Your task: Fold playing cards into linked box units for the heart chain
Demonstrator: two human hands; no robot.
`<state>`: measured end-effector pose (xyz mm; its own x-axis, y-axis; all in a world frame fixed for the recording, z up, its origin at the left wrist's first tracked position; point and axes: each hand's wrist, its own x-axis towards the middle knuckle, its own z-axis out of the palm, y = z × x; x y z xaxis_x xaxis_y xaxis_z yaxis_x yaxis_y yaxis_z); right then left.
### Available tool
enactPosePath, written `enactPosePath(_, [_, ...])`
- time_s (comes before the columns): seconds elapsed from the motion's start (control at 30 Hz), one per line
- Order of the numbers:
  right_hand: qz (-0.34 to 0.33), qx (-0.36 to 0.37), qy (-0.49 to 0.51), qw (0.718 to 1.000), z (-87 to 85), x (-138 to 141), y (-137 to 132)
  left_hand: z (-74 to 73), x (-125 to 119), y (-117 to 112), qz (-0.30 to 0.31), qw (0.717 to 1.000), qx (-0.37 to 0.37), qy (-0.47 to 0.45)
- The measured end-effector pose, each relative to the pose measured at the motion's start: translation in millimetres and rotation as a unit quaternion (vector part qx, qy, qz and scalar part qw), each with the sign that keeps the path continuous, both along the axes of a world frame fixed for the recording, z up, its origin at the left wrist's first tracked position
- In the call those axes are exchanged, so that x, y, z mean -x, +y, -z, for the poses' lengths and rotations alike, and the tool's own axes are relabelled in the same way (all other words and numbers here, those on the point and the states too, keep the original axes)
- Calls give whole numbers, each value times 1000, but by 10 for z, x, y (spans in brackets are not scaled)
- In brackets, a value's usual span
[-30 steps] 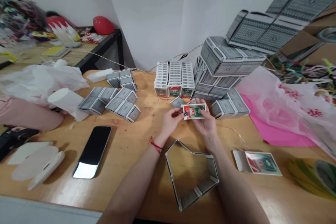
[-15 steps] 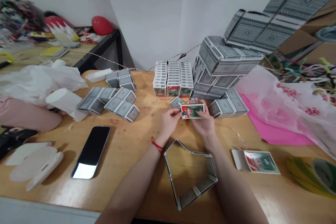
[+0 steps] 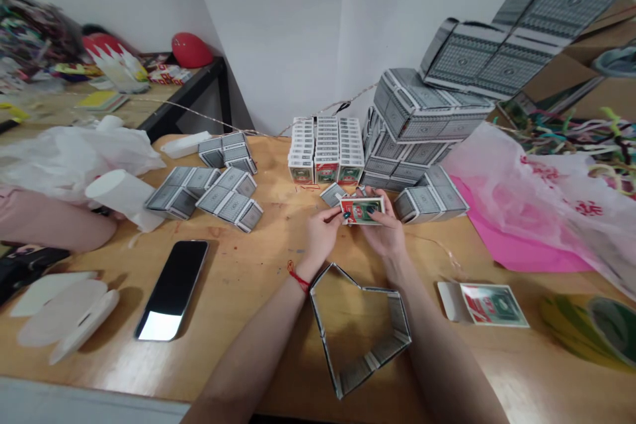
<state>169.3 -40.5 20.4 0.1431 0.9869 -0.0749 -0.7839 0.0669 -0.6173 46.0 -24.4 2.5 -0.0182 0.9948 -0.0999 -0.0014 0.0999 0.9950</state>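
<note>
Head view: left hand pinches one end of red-green card box; right hand, half curled, holds other end, thumb on top. Box is between bent card ring and box rows. Open box lies near tape roll.

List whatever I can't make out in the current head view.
Head view:
1. Underside of the red-and-green card box: hidden, mostly by the right hand.
2. Fine print on that box: too small to read.
3. Top of the uppermost grey block: cut off by the upper edge.
4. Pink cylinder: cut off by the left edge.
</note>
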Motion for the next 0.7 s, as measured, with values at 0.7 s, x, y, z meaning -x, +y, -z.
enactPosePath(0.7, [-15, -12, -21, 1000, 14, 2, -19, -7, 23, 3, 0, 999, 13, -47])
